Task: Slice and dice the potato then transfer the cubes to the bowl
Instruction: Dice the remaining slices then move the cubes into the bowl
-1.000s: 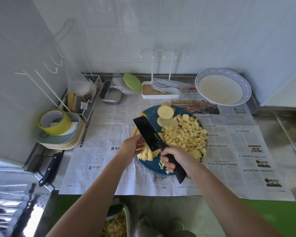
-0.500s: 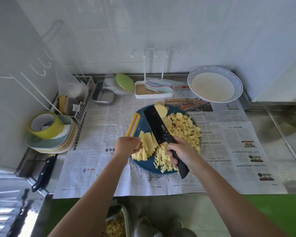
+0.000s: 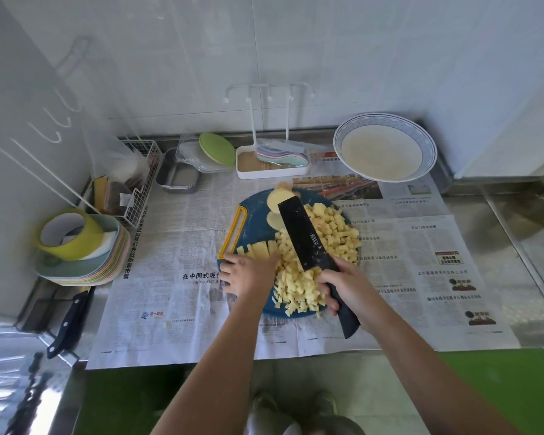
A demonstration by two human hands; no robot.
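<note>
A round blue cutting board (image 3: 254,211) with a yellow handle lies on newspaper. Diced potato cubes (image 3: 339,233) are heaped on its right side and front. Uncut potato strips (image 3: 258,250) lie at its left, and round potato slices (image 3: 278,197) sit at its far edge. My right hand (image 3: 347,285) grips the handle of a black cleaver (image 3: 303,233), whose blade lies across the cubes. My left hand (image 3: 247,274) rests on the near ends of the strips, fingers bent. A white bowl with a blue rim (image 3: 385,147) stands at the back right.
A stack of pastel plates with a yellow tape roll (image 3: 76,243) sits at the left, a second black-handled knife (image 3: 69,321) below it. A wire basket (image 3: 132,180), a metal tin (image 3: 178,175) and a white rack tray (image 3: 272,164) line the back wall.
The cleaver has moved right and away from the strips onto the cube pile. My left hand has come forward and flattened over the strips' near ends.
</note>
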